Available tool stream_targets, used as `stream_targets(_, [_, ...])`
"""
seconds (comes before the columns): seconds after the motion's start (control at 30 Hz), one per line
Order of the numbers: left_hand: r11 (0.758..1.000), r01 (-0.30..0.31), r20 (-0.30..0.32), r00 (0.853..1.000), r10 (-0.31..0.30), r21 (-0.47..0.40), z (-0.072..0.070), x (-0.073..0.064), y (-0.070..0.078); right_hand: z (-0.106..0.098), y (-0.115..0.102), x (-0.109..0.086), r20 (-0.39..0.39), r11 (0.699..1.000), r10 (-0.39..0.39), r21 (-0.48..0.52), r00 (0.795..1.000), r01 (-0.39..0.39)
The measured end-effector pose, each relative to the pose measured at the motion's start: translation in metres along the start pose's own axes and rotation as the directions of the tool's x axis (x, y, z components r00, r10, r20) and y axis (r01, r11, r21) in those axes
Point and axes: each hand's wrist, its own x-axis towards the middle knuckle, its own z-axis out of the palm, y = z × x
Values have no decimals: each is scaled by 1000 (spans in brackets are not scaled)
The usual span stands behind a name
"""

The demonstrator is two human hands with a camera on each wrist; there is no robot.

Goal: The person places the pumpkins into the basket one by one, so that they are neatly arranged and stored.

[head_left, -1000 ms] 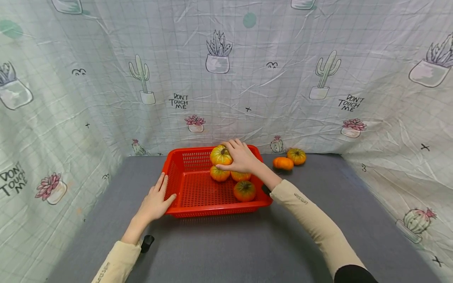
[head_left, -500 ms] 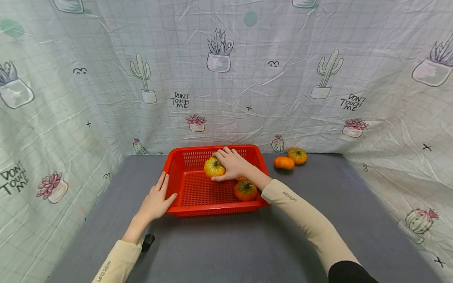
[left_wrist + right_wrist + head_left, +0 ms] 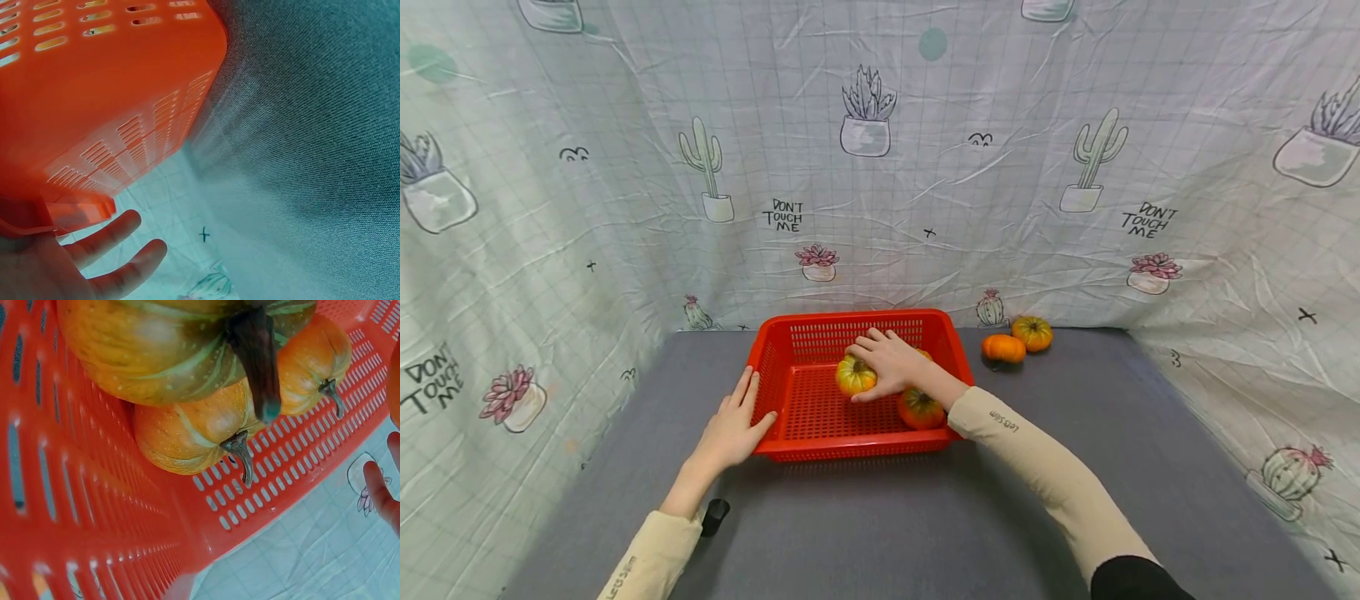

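A red plastic basket with slotted walls stands on the grey table. My left hand rests on its left rim, fingers straight along the side and thumb near the front corner; the left wrist view catches two fingers below the rim. Inside the basket, my right hand holds a small yellow-green pumpkin, its fingertips over the far side and thumb at the front. An orange pumpkin lies at the front right corner, under the right wrist. More pumpkins sit along the right wall, mostly hidden by the hand in the head view.
Outside the basket, to the right, an orange pumpkin and a yellow pumpkin lie side by side near the back curtain. The curtain, printed with cacti, encloses the table at the back and sides.
My right hand has carried the yellow-green pumpkin down from the basket's far part to near its floor, slightly left and towards me. My left hand has stayed on the rim.
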Motion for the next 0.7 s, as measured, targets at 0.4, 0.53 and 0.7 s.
stream_targets(0.4, [1000, -3, 2, 1000, 3, 3, 0, 0, 0, 2, -6, -2, 139, 992, -52, -107, 989, 67])
stream_targets(0.53, [1000, -3, 5, 1000, 2, 5, 0, -1, -1, 3, -6, -2, 175, 990, -57, -114, 983, 78])
stream_targets(0.7, [1000, -1, 3, 1000, 1, 3, 1, 0, -1, 5, -5, -2, 238, 990, -46, -119, 970, 76])
